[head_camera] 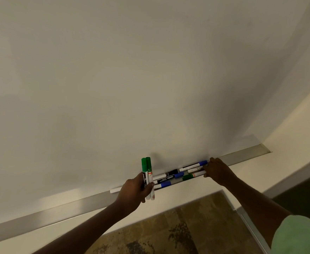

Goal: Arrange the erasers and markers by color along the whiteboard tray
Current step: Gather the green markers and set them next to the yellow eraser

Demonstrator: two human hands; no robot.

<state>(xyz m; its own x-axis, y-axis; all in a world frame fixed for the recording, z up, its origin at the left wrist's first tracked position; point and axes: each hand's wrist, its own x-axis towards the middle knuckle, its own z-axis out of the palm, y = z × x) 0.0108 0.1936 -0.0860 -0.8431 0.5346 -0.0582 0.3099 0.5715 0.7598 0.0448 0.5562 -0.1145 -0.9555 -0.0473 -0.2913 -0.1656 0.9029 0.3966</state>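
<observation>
Markers (179, 174) with blue, black and green caps lie jumbled in the whiteboard tray (59, 211), the left hand (132, 191) clasping two upright green markers (146, 176) above it, the right hand (217, 170) touching the pile's right end, grip indeterminable.

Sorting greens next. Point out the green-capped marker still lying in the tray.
The green-capped marker at the tray's front edge, just left of the right hand. The other greens stand upright in the left hand; the rest are blue or black.
</observation>
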